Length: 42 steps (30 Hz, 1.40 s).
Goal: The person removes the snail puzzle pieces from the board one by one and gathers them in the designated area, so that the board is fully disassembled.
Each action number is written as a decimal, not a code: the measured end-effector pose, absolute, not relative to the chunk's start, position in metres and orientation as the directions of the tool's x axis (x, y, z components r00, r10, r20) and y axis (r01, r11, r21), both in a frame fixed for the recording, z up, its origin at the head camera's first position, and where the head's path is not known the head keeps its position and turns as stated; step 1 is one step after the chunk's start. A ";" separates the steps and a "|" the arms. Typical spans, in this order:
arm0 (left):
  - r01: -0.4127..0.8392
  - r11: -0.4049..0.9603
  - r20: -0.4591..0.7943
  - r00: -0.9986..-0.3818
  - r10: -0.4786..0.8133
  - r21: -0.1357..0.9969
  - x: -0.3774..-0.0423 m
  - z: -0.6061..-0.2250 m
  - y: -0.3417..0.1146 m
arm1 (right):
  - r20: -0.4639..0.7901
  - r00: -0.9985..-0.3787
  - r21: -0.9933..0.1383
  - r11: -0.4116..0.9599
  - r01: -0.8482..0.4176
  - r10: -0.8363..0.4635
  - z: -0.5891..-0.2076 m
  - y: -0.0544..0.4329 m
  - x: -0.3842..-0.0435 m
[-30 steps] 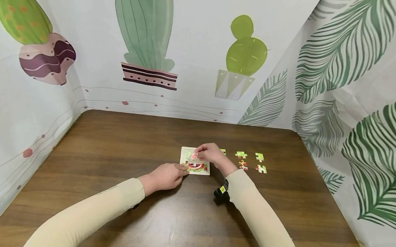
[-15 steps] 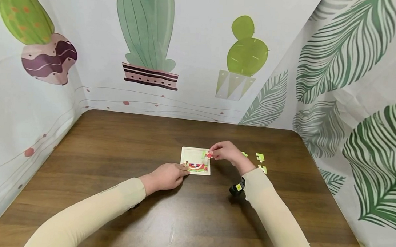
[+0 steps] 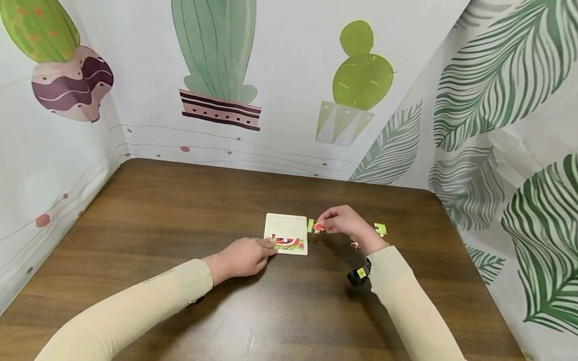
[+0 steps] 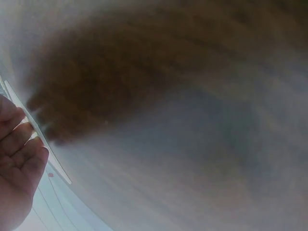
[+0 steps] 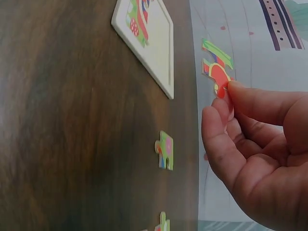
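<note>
In the head view, a square puzzle tray (image 3: 287,218) lies on the table, with printed red, white and green pieces (image 3: 289,244) along its near side. My left hand (image 3: 245,257) grips its near left corner; in the left wrist view my fingers (image 4: 29,154) are bent along the tray's edge. Just right of the tray, my right hand (image 3: 345,220) pinches a jigsaw piece (image 5: 219,72) between thumb and fingertips. This piece is red, green and blue with a yellow outline. The right wrist view shows it held up, sticking out beyond the fingers.
Loose jigsaw pieces lie to the right: a green one (image 3: 380,228) and a partly hidden red one (image 3: 356,245). In the right wrist view, another piece (image 5: 166,150) rests between the tray and the camera. A cactus-printed cloth (image 3: 291,122) stands behind the brown table (image 3: 197,198).
My right hand has carried the pinched jigsaw piece rightward from over the tray to beside it, uncovering the tray's bare upper part. My left hand has stayed at the tray's corner.
</note>
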<state>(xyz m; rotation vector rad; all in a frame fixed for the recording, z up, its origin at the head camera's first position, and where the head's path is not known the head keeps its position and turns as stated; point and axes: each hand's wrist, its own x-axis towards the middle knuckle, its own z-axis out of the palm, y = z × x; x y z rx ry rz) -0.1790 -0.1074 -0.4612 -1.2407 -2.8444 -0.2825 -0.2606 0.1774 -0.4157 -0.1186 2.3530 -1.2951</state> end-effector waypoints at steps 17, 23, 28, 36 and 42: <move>0.733 0.662 0.115 -0.679 0.725 0.153 -0.180 -0.464 -0.108 | -0.378 -0.886 -0.780 0.608 0.148 -0.269 -0.426 0.196 -0.263; 0.732 0.661 0.111 -0.680 0.725 0.164 -0.181 -0.464 -0.108 | -0.391 -0.881 -0.762 0.631 0.147 -0.266 -0.429 0.200 -0.262; 0.727 0.666 0.103 -0.684 0.722 0.166 -0.181 -0.465 -0.108 | -0.402 -0.876 -0.749 0.646 0.147 -0.266 -0.432 0.202 -0.262; 0.724 0.668 0.106 -0.688 0.718 0.172 -0.179 -0.464 -0.109 | -0.411 -0.873 -0.726 0.673 0.140 -0.261 -0.441 0.204 -0.264; 0.723 0.668 0.107 -0.689 0.717 0.174 -0.179 -0.464 -0.110 | -0.396 -0.886 -0.701 0.703 0.121 -0.242 -0.442 0.204 -0.266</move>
